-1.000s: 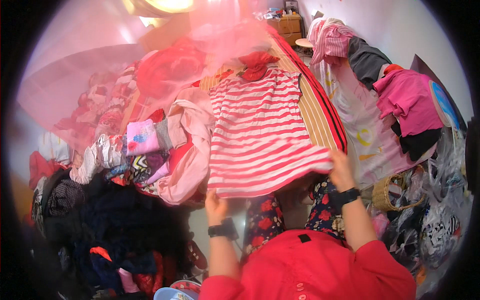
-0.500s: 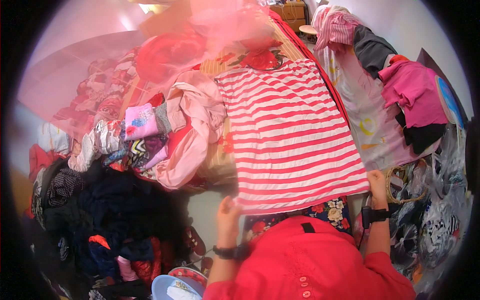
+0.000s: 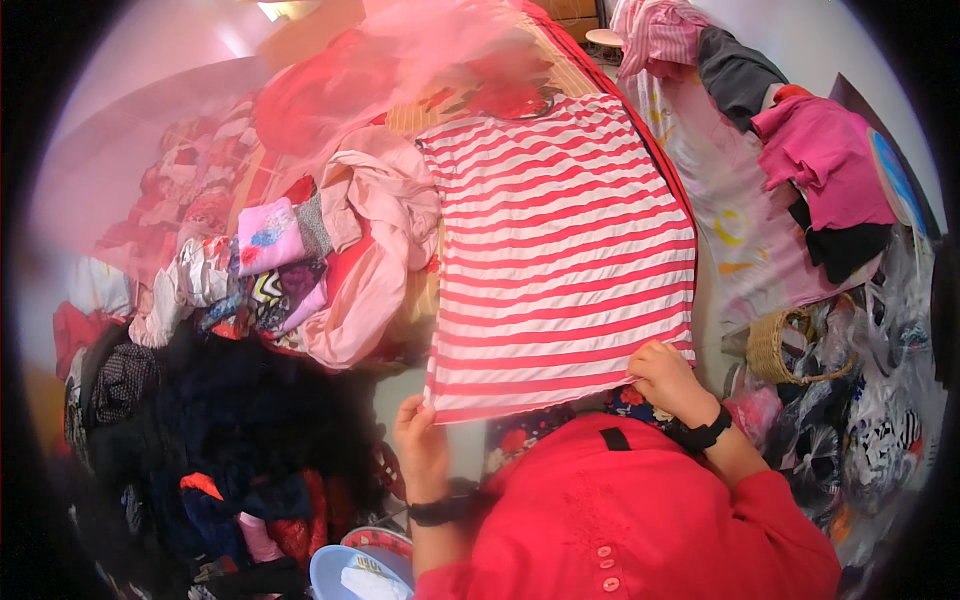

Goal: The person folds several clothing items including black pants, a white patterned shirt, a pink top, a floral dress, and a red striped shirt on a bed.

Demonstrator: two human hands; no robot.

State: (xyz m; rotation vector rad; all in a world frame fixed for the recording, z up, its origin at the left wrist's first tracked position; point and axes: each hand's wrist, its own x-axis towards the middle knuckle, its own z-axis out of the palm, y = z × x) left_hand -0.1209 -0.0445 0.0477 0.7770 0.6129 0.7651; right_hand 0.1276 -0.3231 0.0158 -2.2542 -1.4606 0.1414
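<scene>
1. Garment. The red-and-white striped shirt (image 3: 565, 260) lies spread flat in front of me, running from the centre of the view up toward 12 o'clock, neckline at the far end and hem nearest my body.

2. Left hand. My left hand (image 3: 422, 445) sits at about 7 o'clock from the shirt's centre. Its fingers are pinched closed on the lower left corner of the hem. A black band circles that wrist.

3. Right hand. My right hand (image 3: 668, 378) sits at about 5 o'clock from the shirt's centre. Its fingers are curled closed on the hem near the lower right corner. A black band circles this wrist too.

4. Surroundings.
- At 9 o'clock from the shirt, touching its left edge: a crumpled pale pink garment (image 3: 375, 250).
- Further out at 9 o'clock: a small pile of folded patterned cloths (image 3: 265, 265).
- At 8 o'clock, below that pile: a dark heap of clothes (image 3: 230, 430).
- At 3 o'clock, beyond the shirt's right edge: a magenta garment (image 3: 825, 160) lying on other cloth.
- At 4 o'clock, near my right hand: a woven basket (image 3: 785, 345).
- At 6 o'clock, below my left forearm: a blue bowl (image 3: 350, 575).
- At 11 o'clock: sheer pink fabric (image 3: 330, 90), blurred.
</scene>
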